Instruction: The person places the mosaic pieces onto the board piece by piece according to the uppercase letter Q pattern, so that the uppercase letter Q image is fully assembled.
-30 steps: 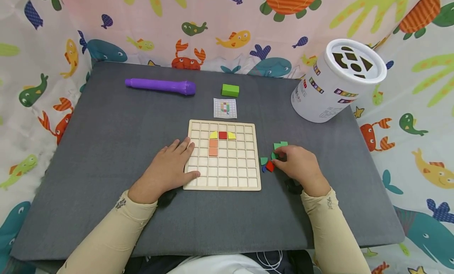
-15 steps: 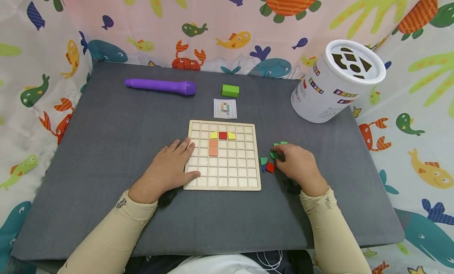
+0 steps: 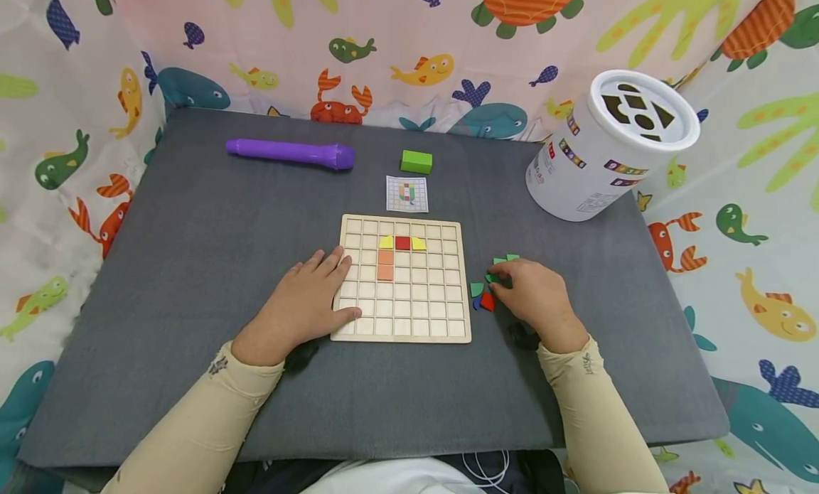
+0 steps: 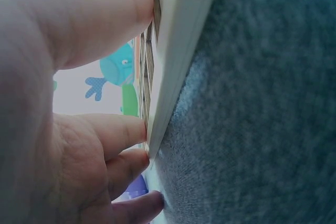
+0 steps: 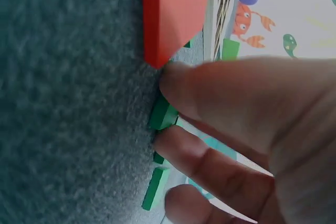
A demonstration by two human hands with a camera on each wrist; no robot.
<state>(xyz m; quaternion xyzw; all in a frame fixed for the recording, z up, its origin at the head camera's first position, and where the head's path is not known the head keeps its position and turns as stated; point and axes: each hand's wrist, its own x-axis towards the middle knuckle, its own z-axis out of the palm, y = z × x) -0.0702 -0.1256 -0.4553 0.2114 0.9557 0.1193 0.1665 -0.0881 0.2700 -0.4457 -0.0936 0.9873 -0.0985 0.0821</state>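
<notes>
A wooden grid board (image 3: 425,323) lies flat on the table, with two yellow pieces, a red square (image 3: 402,243) and two orange squares (image 3: 385,264) set in its cells. My left hand (image 3: 301,302) rests on the board's left edge, fingers spread, thumb on the lower cells. To the right of the board, my right hand (image 3: 534,295) pinches a green piece (image 5: 164,113) between thumb and finger, down at the table. Around it lie other green pieces (image 5: 156,188), a red piece (image 3: 488,301) and a small blue piece (image 3: 476,303); some are partly covered by the hand.
A small printed pattern card (image 3: 407,194) lies behind the board, with a green block (image 3: 416,161) beyond it. A purple marker-like stick (image 3: 291,153) is at the back left. A white tub (image 3: 595,160) with shape holes in its lid stands at the back right.
My right hand has shifted slightly left, and the green piece at its fingertips has moved a little toward the board. My left hand has stayed in place.
</notes>
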